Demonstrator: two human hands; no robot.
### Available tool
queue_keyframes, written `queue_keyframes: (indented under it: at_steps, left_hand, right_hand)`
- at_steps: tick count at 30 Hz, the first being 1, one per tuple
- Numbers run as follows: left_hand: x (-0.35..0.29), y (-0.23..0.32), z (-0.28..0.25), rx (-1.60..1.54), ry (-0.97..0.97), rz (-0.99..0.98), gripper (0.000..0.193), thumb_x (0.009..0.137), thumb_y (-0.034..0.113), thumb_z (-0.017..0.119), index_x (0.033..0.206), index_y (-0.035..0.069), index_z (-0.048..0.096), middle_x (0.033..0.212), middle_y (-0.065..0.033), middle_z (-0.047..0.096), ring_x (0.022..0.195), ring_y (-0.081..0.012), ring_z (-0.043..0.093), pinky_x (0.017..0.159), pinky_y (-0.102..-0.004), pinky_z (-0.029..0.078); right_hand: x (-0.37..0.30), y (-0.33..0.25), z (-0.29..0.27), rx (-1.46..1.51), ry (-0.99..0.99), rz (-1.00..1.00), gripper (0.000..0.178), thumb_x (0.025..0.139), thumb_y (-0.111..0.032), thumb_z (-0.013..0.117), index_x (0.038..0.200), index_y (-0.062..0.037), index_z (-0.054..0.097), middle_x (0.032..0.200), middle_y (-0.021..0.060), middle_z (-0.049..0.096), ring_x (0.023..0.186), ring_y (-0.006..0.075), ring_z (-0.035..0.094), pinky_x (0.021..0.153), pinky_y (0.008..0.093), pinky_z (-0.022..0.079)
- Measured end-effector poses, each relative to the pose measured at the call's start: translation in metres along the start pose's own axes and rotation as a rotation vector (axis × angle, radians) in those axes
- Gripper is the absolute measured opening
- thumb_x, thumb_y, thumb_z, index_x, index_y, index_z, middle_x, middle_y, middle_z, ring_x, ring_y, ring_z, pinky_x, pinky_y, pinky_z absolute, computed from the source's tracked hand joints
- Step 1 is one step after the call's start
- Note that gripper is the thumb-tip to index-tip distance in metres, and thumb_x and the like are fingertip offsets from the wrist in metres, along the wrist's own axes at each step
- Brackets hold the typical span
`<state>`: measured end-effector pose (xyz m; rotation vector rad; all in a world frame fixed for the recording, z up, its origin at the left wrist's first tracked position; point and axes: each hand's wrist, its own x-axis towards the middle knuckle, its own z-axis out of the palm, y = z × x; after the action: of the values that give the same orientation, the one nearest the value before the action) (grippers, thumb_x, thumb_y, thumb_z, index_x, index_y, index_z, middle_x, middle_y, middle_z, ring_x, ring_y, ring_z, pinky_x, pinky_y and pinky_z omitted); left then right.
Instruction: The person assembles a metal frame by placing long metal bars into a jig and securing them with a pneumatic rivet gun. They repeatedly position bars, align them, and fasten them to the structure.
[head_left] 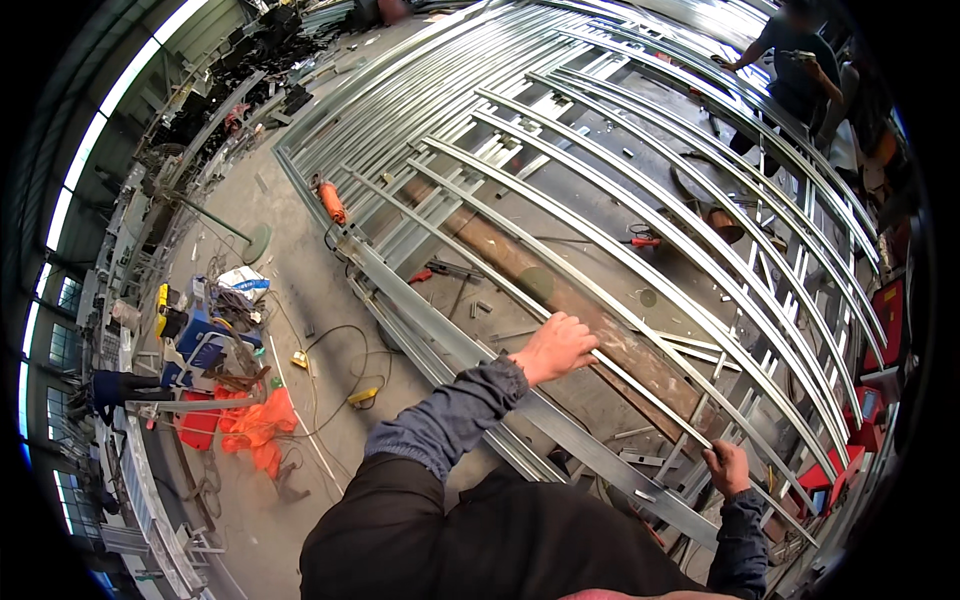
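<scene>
A long, slim galvanized steel bar (652,398) runs diagonally in front of me, the nearest in a row of similar bars. My left hand (557,348) is closed over it partway along. Near its lower right end, my right hand (728,467) also grips the bar, fingers curled round it. Just beyond lies the neighbouring steel bar (560,245), parallel and apart. Under both passes a rusty brown beam (490,243). A wider flat steel rail (575,432) crosses beneath my left forearm.
An orange power tool (331,203) rests at the frame's left corner. On the floor to the left are a blue machine (200,325), orange cloth (262,425) and cables. Another person (795,65) is at the far right. Red cases (885,320) stand along the right edge.
</scene>
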<state>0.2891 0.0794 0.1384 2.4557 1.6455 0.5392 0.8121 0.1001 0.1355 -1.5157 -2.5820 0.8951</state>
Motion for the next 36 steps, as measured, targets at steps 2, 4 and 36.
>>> queue_keyframes:
  at_steps: [2, 4, 36]
  left_hand:
    - [-0.028, 0.028, -0.012, -0.017, 0.063, 0.017, 0.027, 0.094, 0.044, 0.073, 0.099, 0.018, 0.068, 0.088, -0.0019, 0.058, 0.092, -0.0230, 0.059, 0.086, -0.0389, 0.043]
    - [-0.053, 0.050, -0.011, -0.046, 0.070, 0.002, 0.024, 0.093, 0.040, 0.074, 0.097, 0.018, 0.067, 0.086, -0.0005, 0.056, 0.089, -0.0210, 0.059, 0.084, -0.0374, 0.043]
    - [-0.148, 0.083, 0.064, -0.199, -0.105, -0.140, 0.018, 0.096, 0.033, 0.074, 0.101, 0.016, 0.071, 0.091, -0.0022, 0.065, 0.098, -0.0257, 0.063, 0.090, -0.0414, 0.044]
  right_hand:
    - [-0.030, -0.009, 0.003, 0.005, 0.009, 0.016, 0.025, 0.092, -0.028, 0.074, 0.096, -0.0027, 0.071, 0.085, 0.0220, 0.068, 0.082, 0.0439, 0.068, 0.071, 0.0488, 0.053]
    - [-0.056, -0.015, 0.011, 0.023, 0.016, 0.028, 0.027, 0.092, -0.028, 0.073, 0.092, -0.0021, 0.069, 0.083, 0.0216, 0.066, 0.079, 0.0444, 0.066, 0.069, 0.0502, 0.051]
    - [-0.130, -0.031, 0.082, -0.074, -0.003, 0.170, 0.042, 0.090, -0.040, 0.077, 0.079, -0.0023, 0.064, 0.079, 0.0210, 0.064, 0.080, 0.0443, 0.066, 0.070, 0.0519, 0.051]
